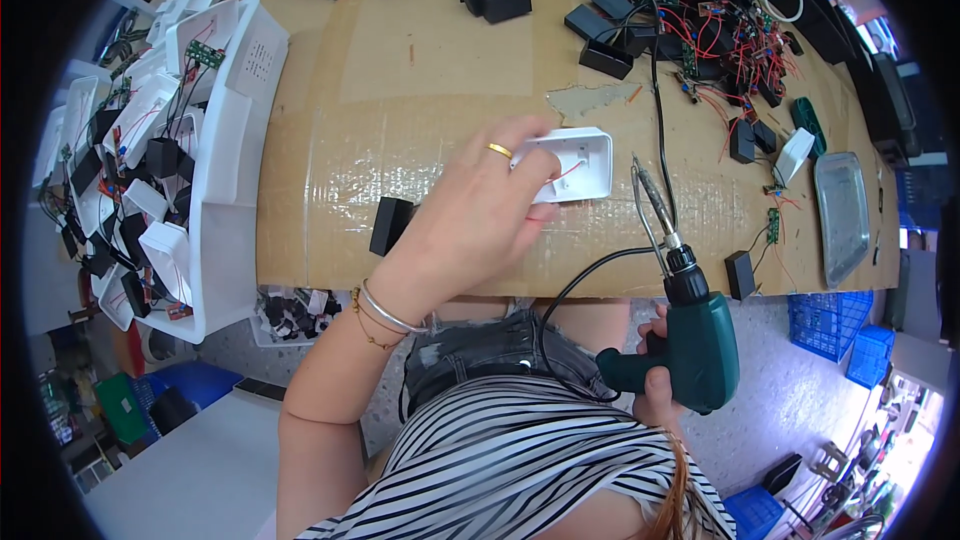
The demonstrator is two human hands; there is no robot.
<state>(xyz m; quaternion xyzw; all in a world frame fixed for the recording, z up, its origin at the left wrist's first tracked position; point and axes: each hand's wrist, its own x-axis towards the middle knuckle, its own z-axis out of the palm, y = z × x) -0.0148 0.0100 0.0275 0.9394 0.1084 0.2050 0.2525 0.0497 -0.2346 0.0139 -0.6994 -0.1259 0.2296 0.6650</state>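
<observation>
My left hand [478, 210], with a gold ring, grips the left end of a white rectangular plastic housing [580, 162] lying open side up on the cardboard-covered table [400, 110]. Thin red wire shows inside the housing. My right hand [652, 372] is closed around the handle of a green soldering gun [700, 335]. Its metal tip [645, 190] points up toward the right edge of the housing, a little apart from it. A black cord runs from the gun over my lap. A small black box [391, 225] lies just left of my left hand.
A white bin [215, 200] at the left holds white housings, black boxes and wired circuit boards. Black boxes, red-wired boards and white covers crowd the far and right table. A metal tray [842, 215] sits at the right edge. Blue crates [850, 325] stand on the floor.
</observation>
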